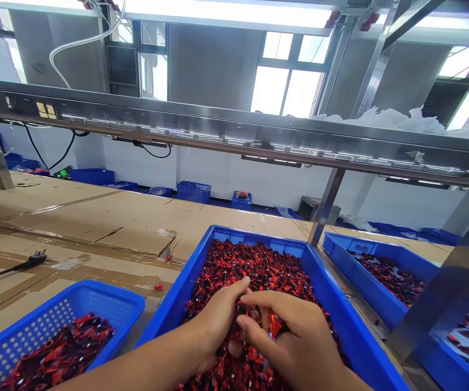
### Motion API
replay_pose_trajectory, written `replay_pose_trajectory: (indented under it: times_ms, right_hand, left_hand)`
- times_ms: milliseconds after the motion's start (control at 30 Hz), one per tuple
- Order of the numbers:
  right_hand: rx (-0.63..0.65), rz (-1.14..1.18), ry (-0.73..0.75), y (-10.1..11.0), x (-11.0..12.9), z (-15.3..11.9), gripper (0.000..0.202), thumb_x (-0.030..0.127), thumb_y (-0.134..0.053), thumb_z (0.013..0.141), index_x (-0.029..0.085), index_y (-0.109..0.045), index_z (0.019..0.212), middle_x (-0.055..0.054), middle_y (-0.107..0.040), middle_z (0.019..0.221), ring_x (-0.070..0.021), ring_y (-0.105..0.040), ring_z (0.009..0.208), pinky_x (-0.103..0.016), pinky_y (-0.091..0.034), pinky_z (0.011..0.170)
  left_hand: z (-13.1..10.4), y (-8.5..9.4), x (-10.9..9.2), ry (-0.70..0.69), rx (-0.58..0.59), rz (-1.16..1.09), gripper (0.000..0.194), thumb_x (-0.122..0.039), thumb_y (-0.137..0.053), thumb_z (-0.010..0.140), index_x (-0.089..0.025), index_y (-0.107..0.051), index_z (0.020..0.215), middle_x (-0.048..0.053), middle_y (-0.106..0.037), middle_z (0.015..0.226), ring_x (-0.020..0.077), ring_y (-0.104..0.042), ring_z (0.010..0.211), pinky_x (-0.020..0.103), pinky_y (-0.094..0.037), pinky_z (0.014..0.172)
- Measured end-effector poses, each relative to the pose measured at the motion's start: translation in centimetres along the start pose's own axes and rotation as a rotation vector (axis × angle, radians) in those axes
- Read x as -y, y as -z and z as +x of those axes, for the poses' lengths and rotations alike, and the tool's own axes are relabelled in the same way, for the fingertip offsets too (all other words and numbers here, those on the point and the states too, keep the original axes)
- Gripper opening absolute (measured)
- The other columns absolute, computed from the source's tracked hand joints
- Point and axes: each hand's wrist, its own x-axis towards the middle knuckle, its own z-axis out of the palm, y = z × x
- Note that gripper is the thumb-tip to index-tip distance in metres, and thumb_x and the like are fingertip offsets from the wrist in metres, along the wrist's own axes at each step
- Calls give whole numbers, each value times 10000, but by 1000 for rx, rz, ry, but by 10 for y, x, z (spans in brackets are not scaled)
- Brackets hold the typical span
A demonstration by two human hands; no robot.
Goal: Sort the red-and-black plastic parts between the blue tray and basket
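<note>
A large blue bin holds a deep layer of small red and black pieces. Over its middle my left hand is curled with the thumb up, cupping some of these pieces against its fingers. My right hand meets it from the right, thumb and index finger closed around a small dark piece. More red and black bits show between the two hands. To the left stands a blue perforated basket with similar pieces inside.
Blue trays with more pieces lie at the right, behind a slanting metal post. Another post rises behind the bin. A metal shelf beam crosses above. A black plug lies on the cardboard-covered table at left.
</note>
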Motion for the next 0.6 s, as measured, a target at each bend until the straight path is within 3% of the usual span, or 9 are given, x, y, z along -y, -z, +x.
replay_pose_trajectory:
  times_ms: [100, 167, 267, 367, 467, 600]
  right_hand:
    - [-58, 35, 4, 5, 3, 1, 181, 213, -692, 746, 206, -726, 924, -16, -737, 746, -164, -659, 607, -268, -504, 614]
    - [-56, 209, -171, 8, 2, 3, 126, 254, -675, 769, 204, -720, 876, 14, -649, 596, -123, -568, 495, -237, -455, 515]
    - [-7, 826, -591, 13, -9, 11, 251, 400, -545, 867, 189, -649, 778, 76, -384, 447, -63, -283, 335, -182, -247, 325]
    - [-2, 1319, -812, 15, -23, 18, 259, 416, -520, 855, 183, -593, 769, 52, -422, 563, -53, -254, 369, -165, -123, 289]
    - [26, 1223, -840, 11, -28, 20, 251, 431, -567, 844, 184, -611, 829, 33, -491, 674, -45, -301, 402, -161, -115, 294]
    - [201, 577, -577, 3, -21, 17, 167, 365, -674, 800, 201, -680, 834, 48, -521, 595, -67, -404, 455, -188, -305, 417]
  left_hand:
    - [3, 3, 3, -26, 15, -4, 428, -586, -479, 803, -170, -511, 709, -20, -479, 579, 58, -352, 422, 159, -142, 364]
    - [6, 6, 5, 0, 50, -55, 383, -543, -471, 795, -167, -512, 731, -18, -470, 604, 57, -355, 424, 165, -117, 364]
    - [10, 12, 4, 29, 86, -131, 266, -458, -438, 779, -195, -473, 769, -29, -458, 644, 54, -349, 414, 167, -91, 373]
    - [11, 15, 1, 62, 108, -133, 252, -460, -403, 787, -211, -437, 770, -33, -453, 649, 52, -330, 399, 161, -84, 376]
    - [10, 12, -1, 81, 122, -69, 405, -610, -359, 812, -215, -434, 771, -22, -468, 633, 60, -325, 385, 163, -84, 367]
    - [5, 6, 2, -17, 58, 152, 721, -857, -179, 735, -212, -487, 830, -3, -496, 619, 83, -347, 415, 156, -134, 365]
